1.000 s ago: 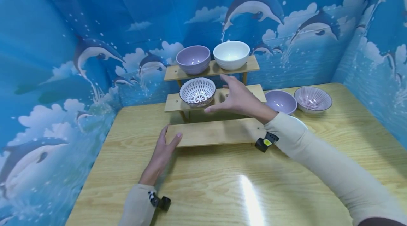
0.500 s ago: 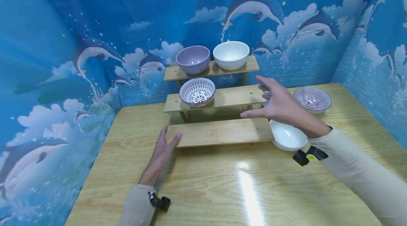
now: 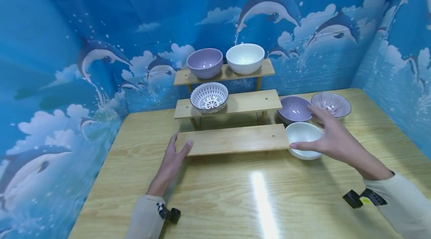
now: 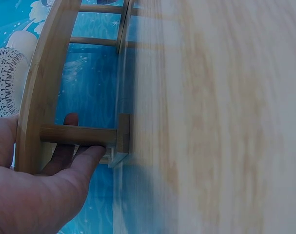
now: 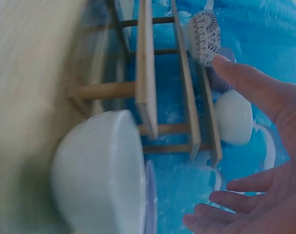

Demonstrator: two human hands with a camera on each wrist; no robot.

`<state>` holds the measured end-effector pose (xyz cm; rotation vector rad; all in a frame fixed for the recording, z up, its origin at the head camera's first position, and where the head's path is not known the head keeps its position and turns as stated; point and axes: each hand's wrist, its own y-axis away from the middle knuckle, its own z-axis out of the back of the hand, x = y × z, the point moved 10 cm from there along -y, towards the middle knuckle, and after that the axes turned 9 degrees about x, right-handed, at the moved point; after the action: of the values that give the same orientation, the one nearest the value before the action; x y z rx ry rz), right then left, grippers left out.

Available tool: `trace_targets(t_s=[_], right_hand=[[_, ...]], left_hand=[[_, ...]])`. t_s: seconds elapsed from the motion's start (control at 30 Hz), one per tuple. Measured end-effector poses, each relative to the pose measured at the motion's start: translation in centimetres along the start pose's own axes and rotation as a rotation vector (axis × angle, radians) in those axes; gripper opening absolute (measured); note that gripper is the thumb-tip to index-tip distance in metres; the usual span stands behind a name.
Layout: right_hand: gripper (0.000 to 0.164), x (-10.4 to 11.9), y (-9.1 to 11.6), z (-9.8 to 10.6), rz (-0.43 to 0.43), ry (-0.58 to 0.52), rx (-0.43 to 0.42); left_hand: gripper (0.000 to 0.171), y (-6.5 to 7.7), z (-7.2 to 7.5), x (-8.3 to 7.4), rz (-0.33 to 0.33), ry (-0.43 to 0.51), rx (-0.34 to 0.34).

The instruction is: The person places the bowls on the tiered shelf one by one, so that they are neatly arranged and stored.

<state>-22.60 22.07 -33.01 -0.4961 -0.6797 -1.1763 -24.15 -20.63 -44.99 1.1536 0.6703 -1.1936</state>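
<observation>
My left hand (image 3: 171, 160) grips the left end of the lowest board of a three-tier wooden display rack (image 3: 232, 140). In the left wrist view its fingers (image 4: 84, 165) curl under the board, beside a round leg (image 4: 79, 134). My right hand (image 3: 336, 143) is spread over a white bowl (image 3: 304, 138) on the table, right of the rack; nothing is in its grasp. Behind that bowl stands a purple bowl (image 3: 293, 108), partly covered by my right fingers. A striped bowl (image 3: 331, 103) sits farther right. On the middle tier rests a patterned bowl (image 3: 209, 97).
The top tier bears a purple bowl (image 3: 204, 62) at left and a white bowl (image 3: 245, 58) at right. Everything stands on a wood-grain table (image 3: 215, 194). A blue dolphin-print backdrop (image 3: 161, 7) closes off the back and both sides.
My right hand has moved from over the middle tier to the right and nearer, over the white bowl on the table. The left hand has stayed on the rack.
</observation>
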Motion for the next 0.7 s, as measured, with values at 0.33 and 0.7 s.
trace_targets(t_s=[0.33, 0.7], right_hand=[[0.129, -4.5, 1.9, -1.3, -0.079, 0.009, -0.042], [0.12, -6.9, 2.2, -2.7, -0.052, -0.039, -0.112]], left_hand=[[0.094, 0.0, 0.0, 0.0, 0.006, -0.007, -0.014], [0.094, -0.1, 0.0, -0.1, 0.007, -0.012, -0.018]])
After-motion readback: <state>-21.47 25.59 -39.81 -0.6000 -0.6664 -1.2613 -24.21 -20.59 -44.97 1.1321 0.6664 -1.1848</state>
